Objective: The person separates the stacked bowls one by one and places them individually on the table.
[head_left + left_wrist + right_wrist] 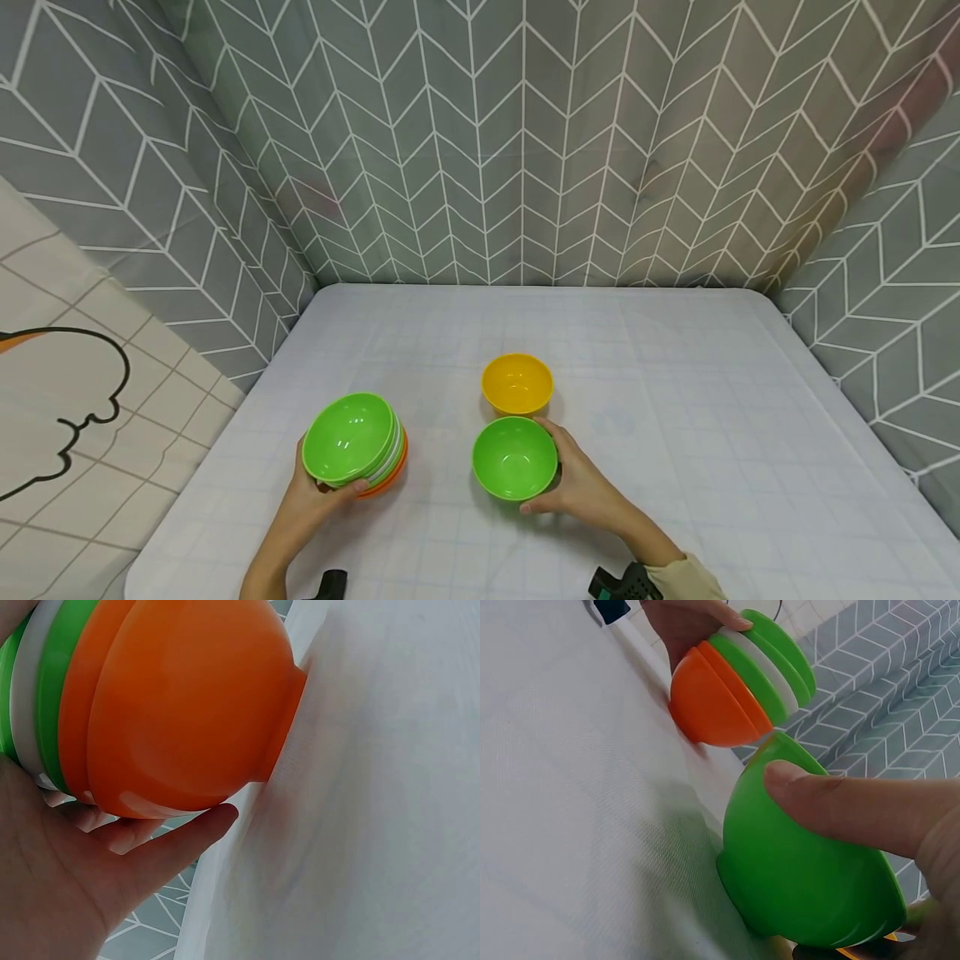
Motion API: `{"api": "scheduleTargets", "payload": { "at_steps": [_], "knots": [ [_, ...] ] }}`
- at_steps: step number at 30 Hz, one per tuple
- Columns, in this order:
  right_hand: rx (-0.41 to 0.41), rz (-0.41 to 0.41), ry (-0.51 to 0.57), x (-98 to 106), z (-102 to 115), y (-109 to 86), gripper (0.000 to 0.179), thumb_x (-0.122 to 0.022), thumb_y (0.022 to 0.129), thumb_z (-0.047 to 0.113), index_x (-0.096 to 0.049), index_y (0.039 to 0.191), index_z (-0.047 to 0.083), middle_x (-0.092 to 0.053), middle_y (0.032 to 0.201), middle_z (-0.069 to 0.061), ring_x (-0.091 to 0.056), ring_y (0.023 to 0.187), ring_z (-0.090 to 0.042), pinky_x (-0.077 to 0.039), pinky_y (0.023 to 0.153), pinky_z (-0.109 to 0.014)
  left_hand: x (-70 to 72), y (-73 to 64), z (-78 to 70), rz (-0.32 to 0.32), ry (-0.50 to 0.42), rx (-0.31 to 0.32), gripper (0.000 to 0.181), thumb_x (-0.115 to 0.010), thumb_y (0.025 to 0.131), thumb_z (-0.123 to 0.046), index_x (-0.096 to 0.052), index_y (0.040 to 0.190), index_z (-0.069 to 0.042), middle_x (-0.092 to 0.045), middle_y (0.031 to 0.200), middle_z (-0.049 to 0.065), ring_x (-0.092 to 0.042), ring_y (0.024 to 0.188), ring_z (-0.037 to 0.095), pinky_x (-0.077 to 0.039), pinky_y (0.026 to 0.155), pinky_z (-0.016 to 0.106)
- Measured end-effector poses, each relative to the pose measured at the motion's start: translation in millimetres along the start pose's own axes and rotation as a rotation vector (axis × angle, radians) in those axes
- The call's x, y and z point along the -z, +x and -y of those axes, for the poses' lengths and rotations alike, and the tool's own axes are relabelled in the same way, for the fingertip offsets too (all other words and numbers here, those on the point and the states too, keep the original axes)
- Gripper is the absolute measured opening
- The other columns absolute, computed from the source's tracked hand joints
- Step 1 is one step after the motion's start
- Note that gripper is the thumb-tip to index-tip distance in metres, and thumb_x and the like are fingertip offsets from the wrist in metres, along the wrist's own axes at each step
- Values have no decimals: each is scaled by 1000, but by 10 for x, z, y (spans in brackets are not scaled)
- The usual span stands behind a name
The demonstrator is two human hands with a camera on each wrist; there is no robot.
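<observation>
gripping bowl stack [351, 440] at left of tabletop [675, 417] with left hand [318, 496] | pinching green bowl [514, 458] with right hand [573, 479], just nearside of yellow bowl [517, 383] | may scatter bowl stack by tipping or loosening; may shove yellow bowl by pushing green bowl forward too low

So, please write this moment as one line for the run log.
left hand: grips nested bowl stack, green on top | right hand: holds single green bowl | yellow bowl: on table, beyond it
</observation>
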State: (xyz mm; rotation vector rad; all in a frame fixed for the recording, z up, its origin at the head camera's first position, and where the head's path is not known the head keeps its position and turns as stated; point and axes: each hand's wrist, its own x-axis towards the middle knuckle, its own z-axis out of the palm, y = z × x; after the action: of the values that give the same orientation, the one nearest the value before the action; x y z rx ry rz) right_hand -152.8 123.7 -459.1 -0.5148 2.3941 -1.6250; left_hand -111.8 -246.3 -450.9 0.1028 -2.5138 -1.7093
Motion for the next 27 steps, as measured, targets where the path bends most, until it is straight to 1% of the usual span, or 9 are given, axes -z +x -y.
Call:
{"api": "scheduleTargets", "payload": {
  "at_steps": [6, 10, 14, 16, 19, 22, 27],
  "knots": [
    [-17, -24, -2, 6, 6, -13, 115, -94, 57, 19, -27, 149, 6, -35, 145, -17, -38, 129, -36, -25, 105, -62, -4, 2, -3, 3, -6, 7, 104, -82, 76, -9, -9, 150, -14, -33, 145, 18, -35, 128, 28, -33, 88, 7],
    [-17, -41, 0, 17, 21, -18, 116, -95, 55, 18, -27, 149, 5, -37, 144, -16, -39, 128, -35, -26, 105, -61, -8, 0, -7, -1, -4, 5, 104, -82, 76, -9, -9, 150, -14, -34, 145, 17, -36, 126, 23, -34, 88, 8],
    [-9, -45, -2, 26, 15, -21, 116, -95, 55, 17, -28, 149, 5, -37, 143, -15, -39, 128, -34, -26, 105, -60, -10, -5, -6, -4, -3, 1, 104, -82, 76, -9, -10, 150, -14, -34, 144, 17, -37, 123, 17, -34, 88, 8],
    [-3, -42, -9, 30, 9, -23, 117, -95, 55, 18, -27, 149, 6, -36, 144, -15, -38, 128, -34, -26, 105, -60, -11, -5, -6, -5, 0, 3, 104, -82, 76, -9, -10, 150, -13, -34, 144, 17, -37, 122, 16, -34, 88, 8],
    [7, -27, -28, 40, 2, -26, 118, -94, 56, 20, -25, 151, 7, -35, 145, -16, -38, 129, -34, -26, 105, -61, -11, -5, -6, -5, 2, 8, 104, -82, 76, -9, -10, 150, -13, -34, 144, 17, -37, 124, 19, -34, 87, 8],
    [-8, -7, -57, 66, 6, -44, 122, -94, 58, 24, -19, 152, 5, -31, 147, -18, -36, 131, -35, -25, 106, -61, -9, -3, -7, -1, -4, 8, 104, -82, 76, -9, -9, 150, -13, -33, 145, 18, -35, 128, 26, -33, 88, 7],
    [-38, 13, -68, 170, 52, -82, 126, -93, 60, 24, -11, 153, 1, -26, 149, -19, -33, 134, -36, -27, 108, -53, -5, 10, -10, 5, -18, 10, 106, -82, 75, -10, -8, 151, -13, -31, 146, 19, -31, 132, 30, -31, 88, 7]
  ]
}}
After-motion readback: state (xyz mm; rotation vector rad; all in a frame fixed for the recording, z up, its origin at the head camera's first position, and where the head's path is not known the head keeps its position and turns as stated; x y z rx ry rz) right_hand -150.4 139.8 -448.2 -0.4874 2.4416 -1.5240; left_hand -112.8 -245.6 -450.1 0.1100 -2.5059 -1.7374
